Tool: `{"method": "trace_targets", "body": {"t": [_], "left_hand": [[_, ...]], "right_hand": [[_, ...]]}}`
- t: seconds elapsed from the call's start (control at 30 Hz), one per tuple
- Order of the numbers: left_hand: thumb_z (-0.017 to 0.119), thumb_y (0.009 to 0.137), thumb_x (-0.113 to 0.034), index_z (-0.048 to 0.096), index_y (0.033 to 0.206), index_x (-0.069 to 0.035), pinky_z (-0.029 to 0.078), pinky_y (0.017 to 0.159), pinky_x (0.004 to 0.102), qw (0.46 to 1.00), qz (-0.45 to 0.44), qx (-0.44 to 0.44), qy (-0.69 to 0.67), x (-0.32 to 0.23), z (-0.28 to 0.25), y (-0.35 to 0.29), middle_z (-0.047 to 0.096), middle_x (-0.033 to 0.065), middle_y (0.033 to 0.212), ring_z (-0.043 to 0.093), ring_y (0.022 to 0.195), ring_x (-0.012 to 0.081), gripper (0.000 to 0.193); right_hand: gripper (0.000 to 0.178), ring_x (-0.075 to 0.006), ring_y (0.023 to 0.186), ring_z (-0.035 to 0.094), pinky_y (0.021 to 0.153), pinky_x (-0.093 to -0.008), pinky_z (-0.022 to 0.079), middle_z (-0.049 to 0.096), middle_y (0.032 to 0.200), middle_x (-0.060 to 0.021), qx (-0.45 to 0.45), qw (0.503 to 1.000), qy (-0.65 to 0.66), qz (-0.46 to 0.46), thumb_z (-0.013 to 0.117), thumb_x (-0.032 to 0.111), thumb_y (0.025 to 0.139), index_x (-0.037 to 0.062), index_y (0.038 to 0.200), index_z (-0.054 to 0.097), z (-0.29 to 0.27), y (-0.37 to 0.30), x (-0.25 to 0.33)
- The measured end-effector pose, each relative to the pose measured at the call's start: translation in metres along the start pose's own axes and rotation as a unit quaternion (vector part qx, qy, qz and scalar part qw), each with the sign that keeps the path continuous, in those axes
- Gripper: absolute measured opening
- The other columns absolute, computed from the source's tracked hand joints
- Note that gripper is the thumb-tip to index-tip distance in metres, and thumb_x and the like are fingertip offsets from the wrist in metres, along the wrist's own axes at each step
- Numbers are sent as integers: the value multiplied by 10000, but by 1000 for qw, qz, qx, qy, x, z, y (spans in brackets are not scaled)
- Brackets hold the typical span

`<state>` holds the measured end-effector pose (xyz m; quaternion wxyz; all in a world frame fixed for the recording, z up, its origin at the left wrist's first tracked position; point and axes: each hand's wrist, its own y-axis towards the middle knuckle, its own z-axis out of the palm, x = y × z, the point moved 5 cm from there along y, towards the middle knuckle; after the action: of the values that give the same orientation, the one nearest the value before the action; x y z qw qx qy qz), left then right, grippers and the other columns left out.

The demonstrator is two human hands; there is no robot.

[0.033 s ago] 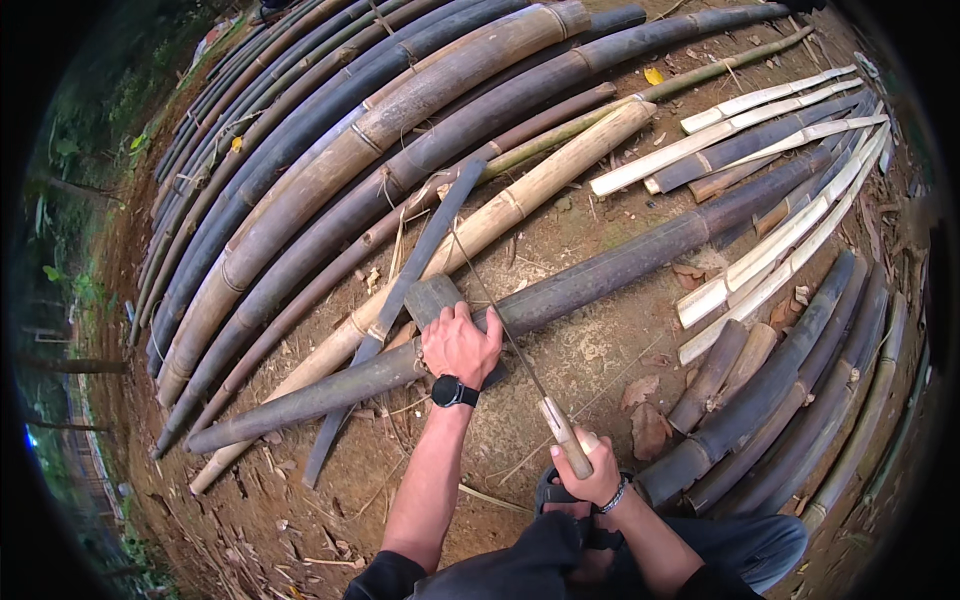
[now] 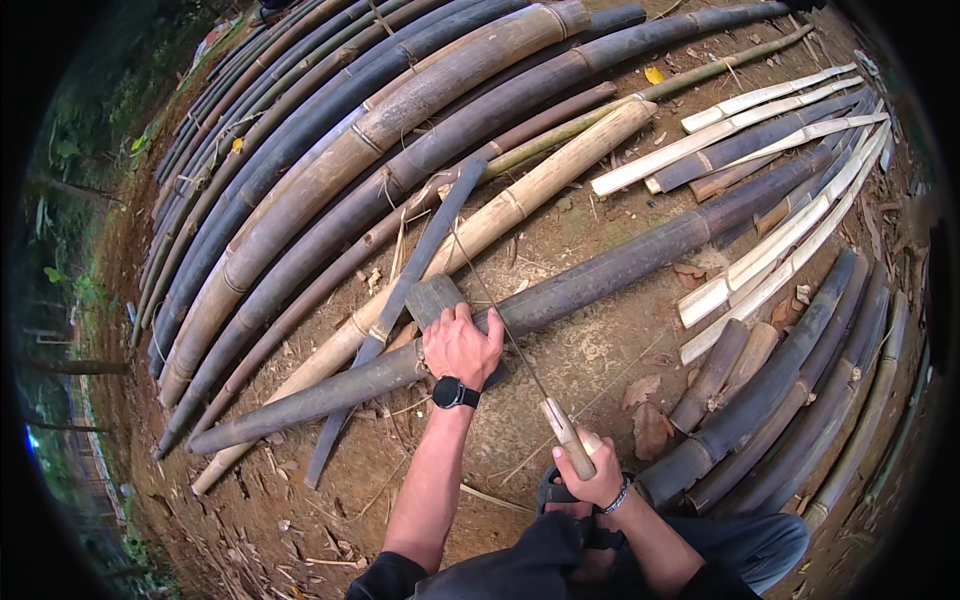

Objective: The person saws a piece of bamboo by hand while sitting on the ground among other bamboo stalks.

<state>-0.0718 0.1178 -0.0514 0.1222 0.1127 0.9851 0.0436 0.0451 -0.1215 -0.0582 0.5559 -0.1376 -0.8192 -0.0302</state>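
My left hand [image 2: 462,345] presses down and closes on a long dark bamboo pole [image 2: 600,275] lying across the ground, its thumb close to the blade. My right hand [image 2: 590,470] grips the pale wooden handle of a long, narrow-bladed cutting tool [image 2: 522,358]. The blade crosses the pole just right of my left hand; its edge-on angle hides whether it has teeth. A dark wooden block [image 2: 436,297] shows beyond my left fingers, partly covered by the hand. A dark flat strip [image 2: 410,275] and a pale bamboo pole [image 2: 510,205] run beneath the dark pole's left part.
Rows of bamboo poles [image 2: 300,210] fill the far left. Pale split strips [image 2: 740,285] lie at the right, with short dark bamboo pieces [image 2: 770,400] nearer me. Dry leaves [image 2: 652,430] are scattered on the bare soil. My sandalled foot [image 2: 560,492] is beside my right hand.
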Motion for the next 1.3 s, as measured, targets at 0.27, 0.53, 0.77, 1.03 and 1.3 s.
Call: {"method": "trace_targets", "body": {"t": [0.27, 0.53, 0.77, 1.03, 1.3], "left_hand": [[593, 897, -444, 686, 887, -6, 507, 877, 480, 1000, 1, 10, 5, -4, 0, 0, 692, 209, 892, 687, 870, 391, 448], [600, 893, -446, 688, 889, 1, 511, 866, 478, 1000, -1, 16, 7, -4, -3, 3, 696, 205, 901, 685, 878, 393, 455], [593, 901, -436, 693, 922, -18, 509, 856, 491, 1000, 7, 4, 4, -7, -3, 0, 692, 210, 928, 679, 893, 400, 431], [595, 895, -431, 684, 910, -23, 513, 829, 488, 1000, 2, 8, 13, -4, -2, 1, 684, 202, 915, 669, 884, 404, 418], [602, 888, -439, 688, 916, -10, 499, 869, 477, 1000, 7, 3, 1, -6, 0, 1, 684, 201, 908, 674, 894, 392, 439]], "right_hand": [[218, -379, 621, 676, 573, -448, 525, 629, 646, -176, -4, 1000, 3, 2, 729, 166, 865, -8, 949, 630, 0, 2, 6], [228, -405, 617, 671, 547, -441, 526, 622, 641, -204, -11, 1000, 4, -14, 736, 173, 866, -11, 917, 611, -4, 11, 14], [220, -411, 602, 659, 545, -442, 527, 621, 647, -208, -23, 999, -13, -39, 724, 170, 873, -13, 930, 616, -9, -5, 9], [242, -403, 599, 648, 540, -451, 501, 612, 633, -183, -13, 1000, -8, -4, 731, 198, 873, -4, 897, 602, -6, -16, 4], [230, -421, 596, 644, 543, -467, 510, 603, 626, -193, -18, 1000, 11, -1, 726, 175, 871, 6, 852, 572, -10, -17, 3]]}}
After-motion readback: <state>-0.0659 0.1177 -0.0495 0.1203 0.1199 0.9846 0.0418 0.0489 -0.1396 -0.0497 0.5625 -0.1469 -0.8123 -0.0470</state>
